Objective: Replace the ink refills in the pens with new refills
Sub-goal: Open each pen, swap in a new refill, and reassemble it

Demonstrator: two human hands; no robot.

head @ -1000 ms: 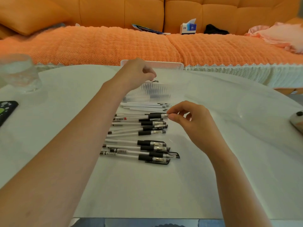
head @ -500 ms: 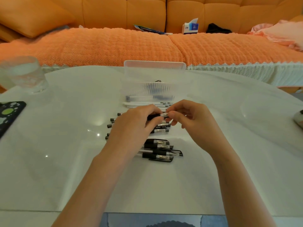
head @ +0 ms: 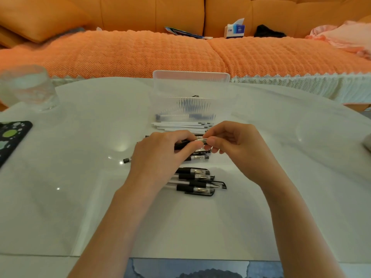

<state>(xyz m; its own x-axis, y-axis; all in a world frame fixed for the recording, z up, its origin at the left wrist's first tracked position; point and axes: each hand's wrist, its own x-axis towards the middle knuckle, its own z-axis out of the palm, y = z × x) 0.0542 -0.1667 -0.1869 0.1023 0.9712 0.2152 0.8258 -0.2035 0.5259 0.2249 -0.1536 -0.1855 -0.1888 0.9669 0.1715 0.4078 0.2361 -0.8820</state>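
Observation:
Both hands hold one clear pen with a black grip (head: 181, 144) just above the pen rows. My left hand (head: 160, 157) is shut on its barrel and grip. My right hand (head: 236, 145) pinches the clear cap end (head: 202, 139). Below them lies a group of capped pens (head: 197, 181) with black grips. More pens (head: 198, 157) show between the hands. A bundle of white refills (head: 180, 126) lies behind the hands, in front of a clear plastic box (head: 190, 93) with dark items inside.
A water glass (head: 26, 89) stands at the far left and a phone with a dotted case (head: 10, 139) lies near the left edge. Part of an object (head: 367, 143) shows at the right edge. An orange sofa (head: 140, 51) runs behind the white table (head: 80, 197).
My left hand came back from the clear box and closed on the pen that my right hand was pinching. Both hands now hold it slightly lifted.

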